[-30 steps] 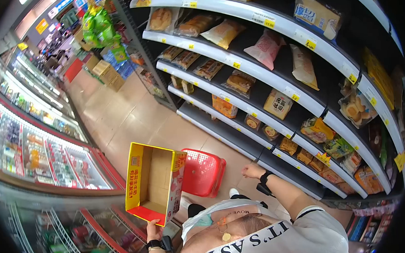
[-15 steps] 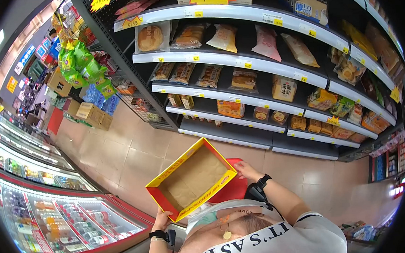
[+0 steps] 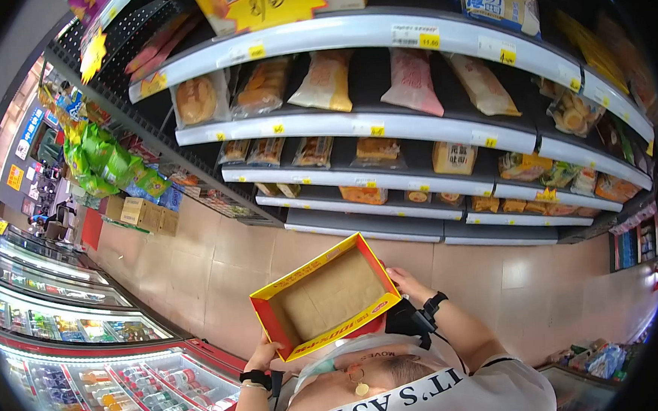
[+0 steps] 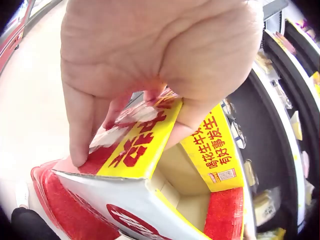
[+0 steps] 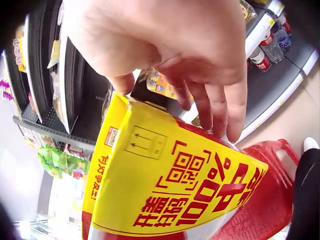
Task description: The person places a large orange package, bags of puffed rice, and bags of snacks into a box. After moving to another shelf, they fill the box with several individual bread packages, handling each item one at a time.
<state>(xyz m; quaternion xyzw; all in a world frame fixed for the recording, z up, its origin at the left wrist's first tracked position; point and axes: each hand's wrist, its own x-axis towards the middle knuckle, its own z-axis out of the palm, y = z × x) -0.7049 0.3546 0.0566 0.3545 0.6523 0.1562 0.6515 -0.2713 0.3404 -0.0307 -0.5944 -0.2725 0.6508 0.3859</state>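
Note:
An open-topped cardboard box (image 3: 327,296), yellow and red outside and bare brown inside, is held in front of the body, its opening tilted up toward the head camera. My left hand (image 3: 264,354) grips its near left corner. In the left wrist view, the thumb goes over the yellow rim and the fingers lie along the outer side. At the right end, my right hand (image 3: 407,282) holds the box. The right wrist view shows the thumb at the rim corner and the fingers (image 5: 217,107) against the outer wall. Nothing lies on the visible box floor.
Shelves (image 3: 324,123) with packaged bread stand ahead. Below the box is a red plastic stool (image 5: 272,195). To the left is a glass-topped chiller (image 3: 129,391) with bottles. Green bags (image 3: 104,163) hang at the shelf end, near cartons (image 3: 145,215) on the tiled floor.
The box, earlier held upright by the left hand alone, has swung across the body and tilted. The right hand has taken hold of its right end. The head view has turned.

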